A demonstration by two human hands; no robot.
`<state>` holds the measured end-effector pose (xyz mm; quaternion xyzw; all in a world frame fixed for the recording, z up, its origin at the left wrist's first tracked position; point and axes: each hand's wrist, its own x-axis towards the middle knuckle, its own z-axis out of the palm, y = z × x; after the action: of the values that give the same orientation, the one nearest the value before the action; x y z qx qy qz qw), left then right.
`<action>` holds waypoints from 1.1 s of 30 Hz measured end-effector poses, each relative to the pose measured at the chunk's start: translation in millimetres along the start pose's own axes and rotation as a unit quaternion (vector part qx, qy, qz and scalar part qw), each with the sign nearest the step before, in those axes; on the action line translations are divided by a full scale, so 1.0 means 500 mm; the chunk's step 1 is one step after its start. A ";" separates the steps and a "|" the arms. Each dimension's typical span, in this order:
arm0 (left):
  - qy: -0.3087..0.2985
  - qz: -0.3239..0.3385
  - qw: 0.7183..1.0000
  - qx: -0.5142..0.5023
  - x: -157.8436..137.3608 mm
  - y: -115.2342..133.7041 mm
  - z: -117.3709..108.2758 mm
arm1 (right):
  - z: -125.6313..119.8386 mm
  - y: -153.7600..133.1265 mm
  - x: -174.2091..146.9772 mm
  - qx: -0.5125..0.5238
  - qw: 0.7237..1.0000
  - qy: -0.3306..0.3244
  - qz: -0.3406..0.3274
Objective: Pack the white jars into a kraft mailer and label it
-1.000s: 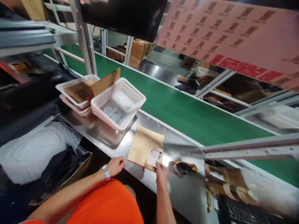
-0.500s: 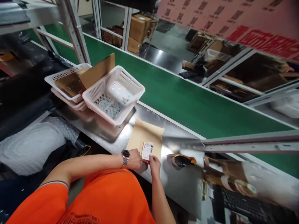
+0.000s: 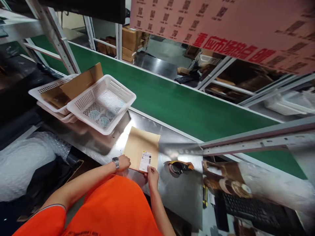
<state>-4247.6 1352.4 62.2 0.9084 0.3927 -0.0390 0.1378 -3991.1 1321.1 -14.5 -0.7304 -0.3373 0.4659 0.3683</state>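
Tan paper forms the flat, four-sided envelope (image 3: 137, 146), lying at 11 o'clock from the right hand (image 3: 153, 177) and 2 o'clock from the left hand (image 3: 123, 163). The right thumb and fingers pinch its near edge by a rectangular white label (image 3: 145, 160). The left fingers curl at its near-left corner; whether they grip, I cannot tell. Beneath is shiny metal bench (image 3: 182, 196); towards 10 or 11 sits a perforated white basket (image 3: 120, 114).
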 end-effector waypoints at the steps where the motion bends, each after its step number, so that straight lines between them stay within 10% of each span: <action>1: 0.000 -0.022 1.000 -0.001 -0.005 -0.007 0.016 | 0.000 0.005 0.000 0.000 1.000 -0.002 0.003; 14: -0.005 -0.060 0.996 -0.061 0.156 0.043 0.091 | 0.001 -0.012 0.009 -0.179 0.983 -0.015 -0.035; 21: -0.057 -0.097 0.991 -0.073 0.175 0.019 0.118 | -0.094 -0.027 0.023 -0.263 0.965 0.017 -0.011; 33: 0.031 -0.130 0.983 -0.125 0.161 0.038 0.026 | -0.076 -0.045 0.080 -0.088 0.995 -0.041 0.008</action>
<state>-4177.8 1392.8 39.5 0.8258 0.5135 0.0213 0.2322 -3945.6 1357.4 -1.6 -0.7429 -0.3861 0.4671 0.2842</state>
